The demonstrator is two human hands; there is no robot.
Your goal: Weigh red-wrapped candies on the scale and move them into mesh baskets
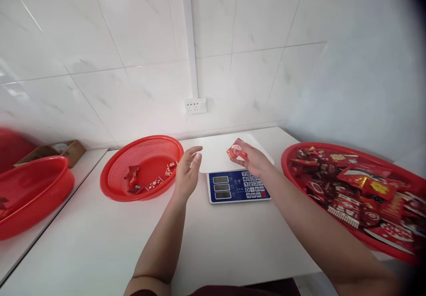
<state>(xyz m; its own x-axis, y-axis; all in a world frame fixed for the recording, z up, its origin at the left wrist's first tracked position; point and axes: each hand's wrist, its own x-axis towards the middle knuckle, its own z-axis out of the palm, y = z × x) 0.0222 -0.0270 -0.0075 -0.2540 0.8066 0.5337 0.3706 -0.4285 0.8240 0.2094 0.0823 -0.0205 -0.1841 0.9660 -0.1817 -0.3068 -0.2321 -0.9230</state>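
Over the white pan of a digital scale [216, 147], my right hand [252, 156] grips a small red packet [237, 150] with a pale round print. The scale's blue keypad panel [238, 187] faces me, partly covered by that hand. My left hand [189, 169] is held apart from it, fingers spread and nothing in them, between the scale and a red mesh basket [123, 156]. Several small red packets [155, 183] lie in the bottom of this basket. To the right, a wide red basket [289, 154] is heaped with red packets [359, 189].
Another red basket [53, 194] stands at the left, across a seam in the white table [100, 242]. Behind it is an open cardboard box [78, 150]. The tiled wall at the back carries a power socket [196, 105].
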